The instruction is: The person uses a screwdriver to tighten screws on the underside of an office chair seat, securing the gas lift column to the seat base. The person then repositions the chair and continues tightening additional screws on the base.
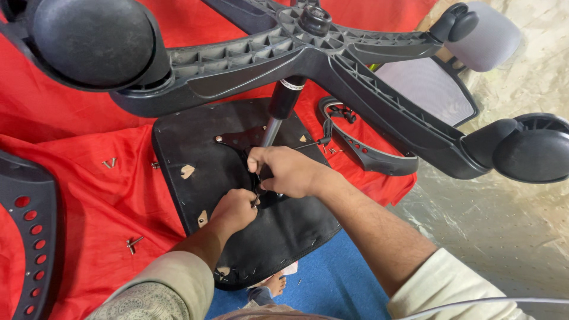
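The fingers of the right hand (288, 170) are closed around the black mechanism plate (249, 142) at the foot of the gas lift cylinder (278, 109). The left hand (235, 208), just near of it, pinches narrow on something small; what it is I cannot tell. The plate sits in the middle of the upturned black seat underside (195, 148), on the red cloth (89, 195). I judge the right hand should hold the plate steady while the left works straight, not tilted. Loose screws (134, 243) lie left on the cloth. A narrow white label band rings the cylinder's top, under the five-star base (308, 47).
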